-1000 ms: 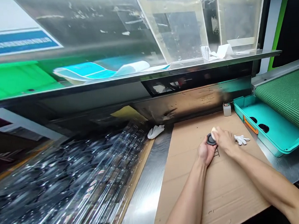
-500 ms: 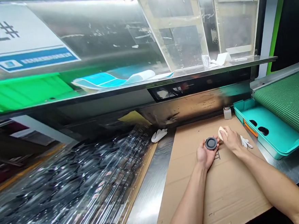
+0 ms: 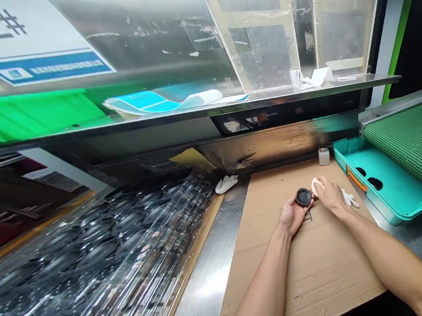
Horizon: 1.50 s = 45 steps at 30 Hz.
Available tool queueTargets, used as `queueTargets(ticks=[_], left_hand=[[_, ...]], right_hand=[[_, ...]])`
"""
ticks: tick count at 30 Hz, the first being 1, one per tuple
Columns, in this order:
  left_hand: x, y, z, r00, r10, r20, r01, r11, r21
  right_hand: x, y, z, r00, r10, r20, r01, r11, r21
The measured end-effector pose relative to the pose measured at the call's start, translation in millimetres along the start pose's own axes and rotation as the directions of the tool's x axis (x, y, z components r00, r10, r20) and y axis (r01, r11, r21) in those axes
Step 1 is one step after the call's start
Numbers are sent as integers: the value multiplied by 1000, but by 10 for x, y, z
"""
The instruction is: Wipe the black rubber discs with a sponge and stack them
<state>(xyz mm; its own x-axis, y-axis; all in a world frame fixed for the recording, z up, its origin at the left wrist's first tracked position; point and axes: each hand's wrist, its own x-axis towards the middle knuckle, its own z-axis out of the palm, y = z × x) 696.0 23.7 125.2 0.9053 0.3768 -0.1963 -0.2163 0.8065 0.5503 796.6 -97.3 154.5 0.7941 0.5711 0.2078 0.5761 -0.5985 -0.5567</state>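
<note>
My left hand point(image 3: 290, 215) holds a small round black disc point(image 3: 304, 197) by its edge, just above a sheet of brown cardboard point(image 3: 298, 262) on the bench. My right hand point(image 3: 331, 196) is closed on a small white pad point(image 3: 315, 186) that sits against the disc's right side. Both forearms reach in from the lower right.
A white glove point(image 3: 350, 198) lies beside my right hand and another white glove point(image 3: 226, 183) at the cardboard's far left corner. A teal tray point(image 3: 386, 189) with two black discs, a small bottle point(image 3: 323, 156) and a green conveyor belt point(image 3: 408, 139) stand at right. Clear film over black parts point(image 3: 95, 262) fills the left.
The white pad has come off the top of the disc to its right side. My left hand has tilted the disc so its face shows.
</note>
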Motion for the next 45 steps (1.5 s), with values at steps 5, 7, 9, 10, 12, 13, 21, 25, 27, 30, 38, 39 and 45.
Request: queueTargets(ticks=[5,7,9,10,12,13,21,25,27,30,38,39,45], left_hand=[[-46,161,-3,1000,8,-3,-8,995,-101],[-54,204,-12,999,-17,-45,10,991,-137],[-53,230,-32,993,-45,-113,26,986,-164],[-50,239,-44,988,-54,-141,30,985,-172],[-44,252,-66,984,-53,-169,23,984,-178],[-42,257,-74,983,-48,-176,16,984,-178],[-43,271,-99,977,12,-211,-43,989,-139],[-41,255,-78,972,18,-233,-46,992,-117],[-42,251,-64,972,13,-235,-41,993,-115],[-48,233,-54,972,21,-234,-37,997,-65],[-79,-26,7,997,75,10,-73,919,386],[-80,-58,16,996,86,30,-90,902,421],[-48,-136,19,989,145,-10,-123,875,468]], right_hand=[[15,10,-35,993,-69,-91,78,992,103],[-6,-18,-34,993,-84,-85,92,992,91],[-11,-30,-35,993,-81,-87,88,993,77],[-5,-27,-36,993,-76,-90,83,994,72],[15,-12,-30,995,-67,-80,72,995,65],[24,-6,-22,996,-72,-55,76,995,61],[32,-26,-132,969,-180,168,206,967,-151],[116,123,-363,998,-18,61,44,883,-467],[164,201,-416,985,83,153,5,867,-499],[190,211,-391,979,44,201,42,914,-403],[-4,-121,-66,887,-459,37,447,877,177],[-31,-138,-19,879,-477,19,467,867,171],[-75,-103,139,898,-439,17,438,898,46]])
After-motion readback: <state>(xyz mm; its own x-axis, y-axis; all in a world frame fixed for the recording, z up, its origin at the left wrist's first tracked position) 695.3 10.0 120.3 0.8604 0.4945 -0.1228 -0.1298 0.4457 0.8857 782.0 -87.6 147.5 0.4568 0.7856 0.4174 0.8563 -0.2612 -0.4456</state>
